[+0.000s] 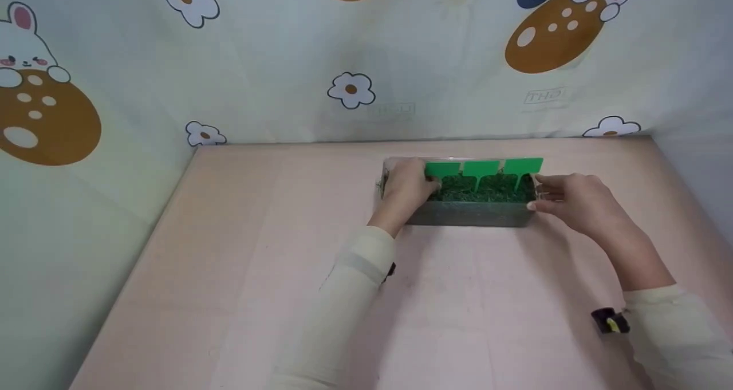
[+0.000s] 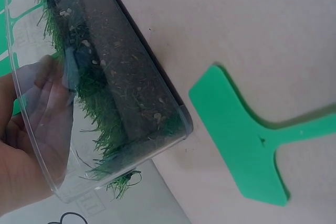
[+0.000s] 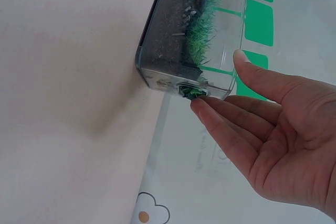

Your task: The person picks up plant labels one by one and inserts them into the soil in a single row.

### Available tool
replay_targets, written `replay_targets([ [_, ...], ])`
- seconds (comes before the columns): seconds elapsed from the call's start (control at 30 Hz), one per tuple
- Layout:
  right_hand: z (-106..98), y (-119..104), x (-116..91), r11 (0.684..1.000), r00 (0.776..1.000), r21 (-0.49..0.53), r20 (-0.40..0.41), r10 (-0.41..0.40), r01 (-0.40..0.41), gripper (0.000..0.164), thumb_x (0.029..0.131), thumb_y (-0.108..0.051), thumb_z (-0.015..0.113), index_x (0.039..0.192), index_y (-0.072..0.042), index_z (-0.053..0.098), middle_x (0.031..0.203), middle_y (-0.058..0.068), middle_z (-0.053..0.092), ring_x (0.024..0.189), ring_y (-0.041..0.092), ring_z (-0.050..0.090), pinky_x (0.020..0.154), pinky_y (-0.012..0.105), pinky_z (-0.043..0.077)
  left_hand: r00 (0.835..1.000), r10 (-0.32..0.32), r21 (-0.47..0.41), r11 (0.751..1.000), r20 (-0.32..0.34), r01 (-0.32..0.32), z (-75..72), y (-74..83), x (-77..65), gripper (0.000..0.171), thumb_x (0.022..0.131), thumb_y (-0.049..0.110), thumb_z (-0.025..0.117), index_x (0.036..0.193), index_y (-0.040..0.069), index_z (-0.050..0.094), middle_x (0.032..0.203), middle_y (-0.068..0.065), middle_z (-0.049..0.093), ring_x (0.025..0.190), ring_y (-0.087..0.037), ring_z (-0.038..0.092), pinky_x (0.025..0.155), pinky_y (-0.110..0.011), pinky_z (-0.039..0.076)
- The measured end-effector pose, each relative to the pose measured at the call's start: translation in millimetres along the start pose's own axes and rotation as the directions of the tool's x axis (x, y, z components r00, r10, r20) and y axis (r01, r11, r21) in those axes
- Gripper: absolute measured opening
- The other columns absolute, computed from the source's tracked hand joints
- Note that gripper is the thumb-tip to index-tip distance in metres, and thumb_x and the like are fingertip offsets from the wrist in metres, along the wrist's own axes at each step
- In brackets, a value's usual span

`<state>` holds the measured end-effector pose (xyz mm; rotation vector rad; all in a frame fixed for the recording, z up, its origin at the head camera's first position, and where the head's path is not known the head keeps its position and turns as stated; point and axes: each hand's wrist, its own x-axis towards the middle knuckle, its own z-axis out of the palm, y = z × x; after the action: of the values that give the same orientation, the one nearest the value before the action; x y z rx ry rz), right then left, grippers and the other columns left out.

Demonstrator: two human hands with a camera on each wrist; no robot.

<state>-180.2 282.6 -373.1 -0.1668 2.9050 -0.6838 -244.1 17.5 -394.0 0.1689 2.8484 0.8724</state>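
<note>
A clear rectangular planter box (image 1: pixel 469 215) holds dark soil and green grass (image 3: pixel 202 40). Three green T-shaped plant labels stand in a row in it: a left one (image 1: pixel 442 168), a middle one (image 1: pixel 481 168) and a right one (image 1: pixel 523 165). My left hand (image 1: pixel 404 184) reaches over the box's left end and pinches the left label low on its stem; the contact is partly hidden. At the right end, my right hand (image 1: pixel 584 204) holds the box, thumb at the rim and fingertips against the end wall beside a green tuft (image 3: pixel 192 92).
Another green plant label (image 2: pixel 236 135) appears to lie on the pink table (image 1: pixel 309 218) near the box in the left wrist view; the head view does not show it. A printed backdrop (image 1: pixel 275 63) rises behind and at the sides.
</note>
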Motion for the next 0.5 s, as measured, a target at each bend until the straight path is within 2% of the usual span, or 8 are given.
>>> replay_targets([
  [0.5, 0.6, -2.5, -1.0, 1.0, 1.0, 0.014, 0.0, 0.008, -0.008, 0.064, 0.092, -0.022, 0.072, 0.143, 0.006, 0.046, 0.127, 0.029, 0.063, 0.118, 0.045, 0.062, 0.095, 0.06, 0.049, 1.0, -0.018, 0.023, 1.0, -0.014, 0.019, 1.9, 1.6, 0.1, 0.018, 0.096, 0.028, 0.068, 0.098, 0.011, 0.074, 0.082, 0.0, 0.07, 0.065, -0.009, 0.056, 0.059, -0.022, 0.047],
])
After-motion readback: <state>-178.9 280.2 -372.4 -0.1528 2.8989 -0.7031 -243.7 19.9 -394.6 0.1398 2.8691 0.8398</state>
